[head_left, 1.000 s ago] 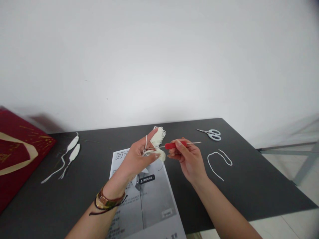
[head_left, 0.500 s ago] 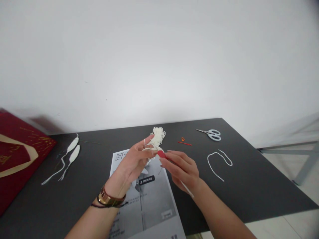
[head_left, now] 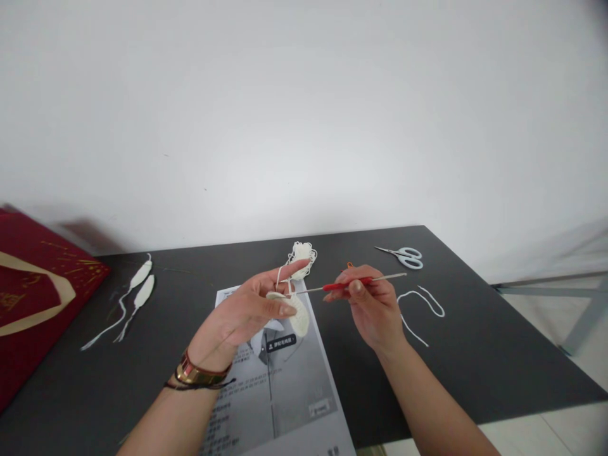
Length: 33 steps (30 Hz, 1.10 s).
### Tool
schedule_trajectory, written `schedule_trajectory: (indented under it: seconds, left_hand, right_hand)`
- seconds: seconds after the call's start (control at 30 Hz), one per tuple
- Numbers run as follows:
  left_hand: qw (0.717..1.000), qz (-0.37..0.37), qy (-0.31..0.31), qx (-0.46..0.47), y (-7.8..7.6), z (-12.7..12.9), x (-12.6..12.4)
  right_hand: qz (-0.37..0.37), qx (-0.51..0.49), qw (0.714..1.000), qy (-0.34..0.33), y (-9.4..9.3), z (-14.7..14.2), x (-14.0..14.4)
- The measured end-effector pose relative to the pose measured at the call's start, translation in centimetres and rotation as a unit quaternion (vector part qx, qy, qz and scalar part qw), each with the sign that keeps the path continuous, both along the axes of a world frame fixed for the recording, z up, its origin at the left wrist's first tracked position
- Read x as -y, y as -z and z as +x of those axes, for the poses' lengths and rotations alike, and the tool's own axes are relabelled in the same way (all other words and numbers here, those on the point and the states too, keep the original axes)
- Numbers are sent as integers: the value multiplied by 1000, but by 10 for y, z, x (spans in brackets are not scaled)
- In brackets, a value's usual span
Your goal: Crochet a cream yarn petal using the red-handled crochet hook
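Observation:
My left hand [head_left: 261, 301] pinches a small cream crochet piece [head_left: 299, 320] between thumb and fingers, its index finger stretched out with a strand of yarn looped over it. In my right hand [head_left: 373, 304] is a crochet hook [head_left: 349, 284] with a red grip, held level like a pencil. The hook's thin metal tip reaches left to the top of the crochet piece, at a loop of yarn; whether it sits inside the loop is too small to tell. Behind the left hand lies a bundle of cream yarn [head_left: 303, 253].
A printed sheet [head_left: 304, 392] lies under the hands. Scissors [head_left: 406, 256] and a loose white cord [head_left: 413, 335] are on the right of the dark table [head_left: 475, 354]. At left are two white crocheted pieces [head_left: 142, 291] with tails and a red bag [head_left: 38, 297]. An orange stitch marker [head_left: 350, 265] shows behind my right hand.
My right hand has turned and moved right and up, so the hook now lies level across. The left hand has tilted, showing the crochet piece hanging below its thumb, with the index finger extended.

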<state>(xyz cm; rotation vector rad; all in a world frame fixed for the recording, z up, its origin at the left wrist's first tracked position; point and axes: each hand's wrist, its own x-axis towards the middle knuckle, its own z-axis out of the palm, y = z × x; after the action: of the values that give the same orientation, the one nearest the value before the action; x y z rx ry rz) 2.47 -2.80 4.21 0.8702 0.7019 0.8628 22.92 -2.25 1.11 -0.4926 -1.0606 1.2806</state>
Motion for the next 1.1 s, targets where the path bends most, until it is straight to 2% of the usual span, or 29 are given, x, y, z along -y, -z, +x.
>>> schedule_trajectory:
  seconds: [0.1,0.57,0.7,0.83,0.97,1.1]
  left_hand:
    - [1000,-19,19,-2,-1,-1,1]
    - [997,-21,74,-2,-3,-4,3]
    - [995,-15,96,-10,-2,-4,2]
    - [993,24,101,-53,-4,-4,3]
    - [990,74,46,-107,-4,-2,4]
    - [988,79,-5,-135,-1,2,3]
  right_hand:
    - [8,3,1000,0,-3,3,-1]
    - [46,37,998,-6,-8,12,-3]
    - [41,17,999,-28,-11,13,-4]
    - [-31,-10,997,-70,-12,11,-4]
    - [-168,-60,978,-107,-5,2,-6]
    - [-269,-95,953,-106,1,-8,-6]
